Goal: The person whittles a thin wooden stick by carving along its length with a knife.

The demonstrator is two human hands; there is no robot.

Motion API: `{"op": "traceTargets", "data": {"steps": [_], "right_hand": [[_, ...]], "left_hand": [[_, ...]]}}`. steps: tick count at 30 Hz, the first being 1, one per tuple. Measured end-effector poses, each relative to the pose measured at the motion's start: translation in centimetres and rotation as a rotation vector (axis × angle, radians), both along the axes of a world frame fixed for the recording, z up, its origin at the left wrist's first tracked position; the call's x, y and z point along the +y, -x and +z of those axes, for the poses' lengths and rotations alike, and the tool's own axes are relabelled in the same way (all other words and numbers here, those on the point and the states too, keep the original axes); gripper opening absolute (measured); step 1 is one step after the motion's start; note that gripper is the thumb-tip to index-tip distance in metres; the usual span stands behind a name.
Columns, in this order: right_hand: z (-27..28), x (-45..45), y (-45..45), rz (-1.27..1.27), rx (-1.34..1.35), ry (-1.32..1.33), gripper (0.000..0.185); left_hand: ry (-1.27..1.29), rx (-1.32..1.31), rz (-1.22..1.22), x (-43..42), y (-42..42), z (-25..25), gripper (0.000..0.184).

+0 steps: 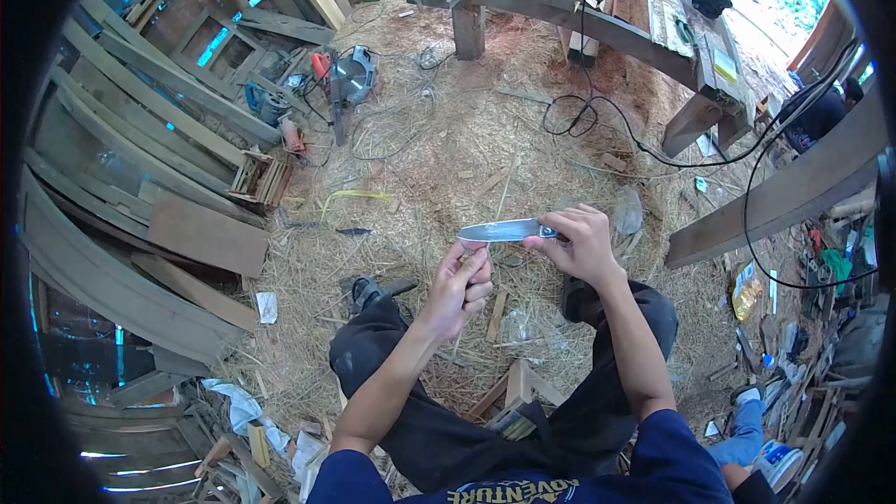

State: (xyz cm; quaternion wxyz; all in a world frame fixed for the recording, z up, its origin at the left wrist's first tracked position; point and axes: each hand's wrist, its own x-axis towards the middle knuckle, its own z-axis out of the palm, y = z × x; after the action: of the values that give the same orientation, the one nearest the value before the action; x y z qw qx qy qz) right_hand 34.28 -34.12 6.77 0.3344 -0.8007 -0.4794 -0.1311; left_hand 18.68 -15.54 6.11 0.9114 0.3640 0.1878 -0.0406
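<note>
A knife (499, 231) with a broad, shiny blade lies level in front of me, its tip pointing left. My right hand (581, 241) grips it by the handle, which the fingers mostly cover. Under the blade's tip end, my left hand (457, 294) is closed in a pinch around a thin pale strip (505, 194). That strip runs from beyond the blade down through the fingers, and the blade crosses over it. Whether the edge touches the strip or a fingertip, I cannot tell.
Straw and shavings cover the ground. Between my legs is a small wooden block (516, 392). A circular saw (351, 75) stands front left, a wooden bench (597, 23) at the back. Black cable (644, 145) trails right. Planks (140, 145) lean left; other people are at right.
</note>
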Motion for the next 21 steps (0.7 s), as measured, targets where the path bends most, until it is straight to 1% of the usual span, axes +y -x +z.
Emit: {"op": "traceTargets", "data": {"steps": [3, 6, 8, 9, 12, 14, 16, 18, 19, 20, 21], "right_hand": [[-0.6, 1.1, 1.5, -0.015, 0.064, -0.059, 0.035], [0.1, 2.2, 2.7, 0.173, -0.014, -0.018, 0.033], [-0.2, 2.2, 2.0, 0.153, -0.036, -0.029, 0.034], [0.3, 1.8, 1.5, 0.133, -0.044, -0.02, 0.035], [0.7, 1.6, 1.0, 0.106, -0.075, -0.049, 0.035], [0.5, 1.1, 0.9, 0.099, -0.104, -0.042, 0.035], [0.1, -0.1, -1.0, 0.025, -0.17, -0.13, 0.031], [-0.3, -3.7, -4.3, -0.48, 0.056, -0.129, 0.025], [0.8, -5.5, -5.3, -0.612, 0.12, -0.129, 0.024], [2.1, -6.4, -6.0, -0.743, 0.175, -0.134, 0.023], [2.0, -6.5, -5.4, -0.686, 0.167, -0.128, 0.023]], "left_hand": [[0.019, -0.027, 0.0, 0.0, 0.2, -0.6, 0.006], [0.033, -0.021, -0.058, 0.1, 0.3, -2.0, 0.006], [0.07, -0.001, -0.081, 0.2, 0.6, -2.1, 0.01], [0.037, 0.033, -0.073, 0.2, 0.5, -0.7, 0.012], [0.098, 0.008, -0.138, 0.3, 0.6, -0.9, 0.012], [0.094, 0.026, -0.116, 0.3, 0.5, -0.8, 0.009], [0.071, 0.017, -0.124, 0.1, 0.9, -0.4, 0.005], [0.02, -0.017, -0.17, 0.7, 2.1, 0.4, 0.009], [0.066, -0.085, -0.228, 1.1, 2.7, -0.5, 0.017], [0.059, -0.042, -0.169, 1.5, 2.9, -1.2, 0.017], [0.054, -0.006, -0.104, 1.7, 2.7, -1.8, 0.017]]}}
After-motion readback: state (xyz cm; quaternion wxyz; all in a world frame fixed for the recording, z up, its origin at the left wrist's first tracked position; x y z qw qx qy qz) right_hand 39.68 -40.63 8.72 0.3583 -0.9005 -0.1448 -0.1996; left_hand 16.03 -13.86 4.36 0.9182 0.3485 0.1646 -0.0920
